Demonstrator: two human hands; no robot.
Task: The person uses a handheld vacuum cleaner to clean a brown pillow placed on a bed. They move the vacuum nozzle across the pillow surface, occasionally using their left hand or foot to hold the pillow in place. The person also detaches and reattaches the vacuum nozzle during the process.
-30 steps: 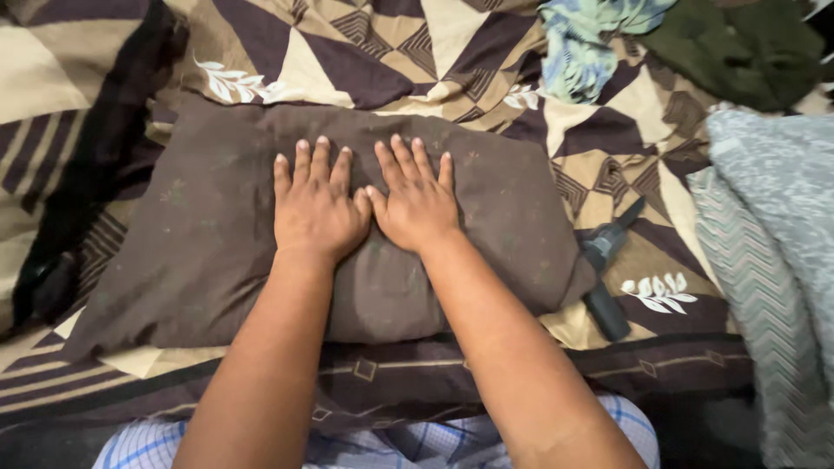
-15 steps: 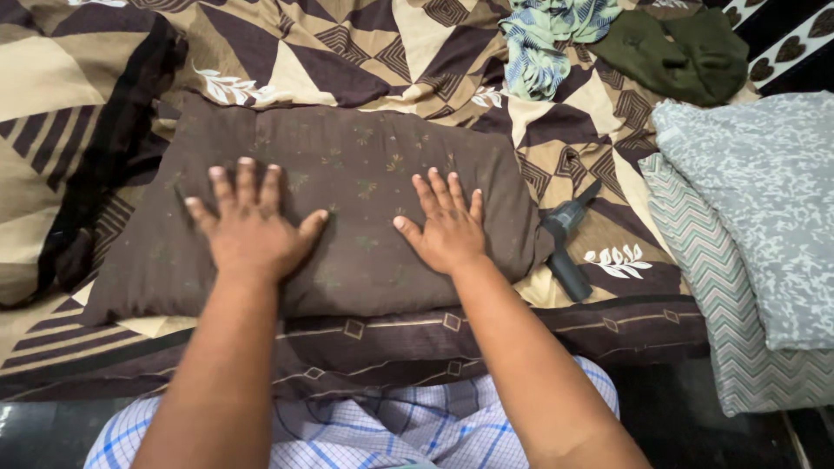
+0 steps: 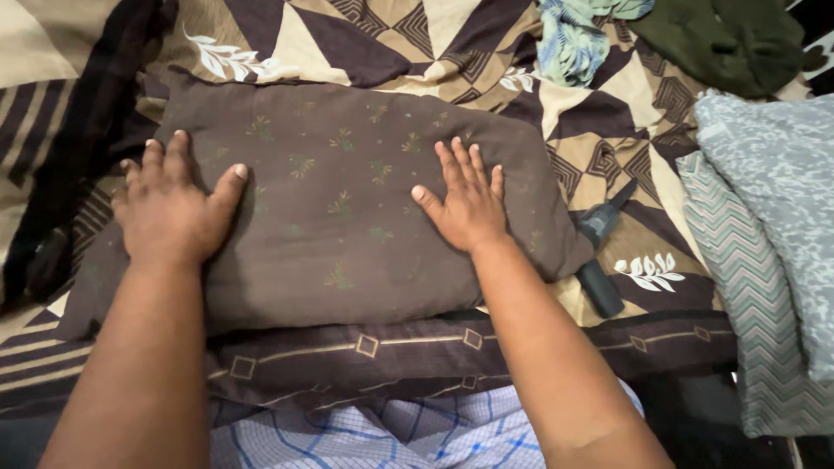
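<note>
A dark brown pillow with small leaf prints lies flat on a brown and cream patterned bedspread. My left hand rests palm down on the pillow's left end, fingers spread. Palm down as well, my right hand presses the pillow right of its middle, fingers together. Neither hand holds anything.
A dark handheld tool lies on the bedspread just right of the pillow. Folded grey and zigzag fabrics are stacked at the right. A green garment and a blue-green patterned cloth lie at the back. A black cloth lies at the left.
Both hands were side by side at the pillow's middle. They have slid apart, the left far toward the left end, the right slightly to the right.
</note>
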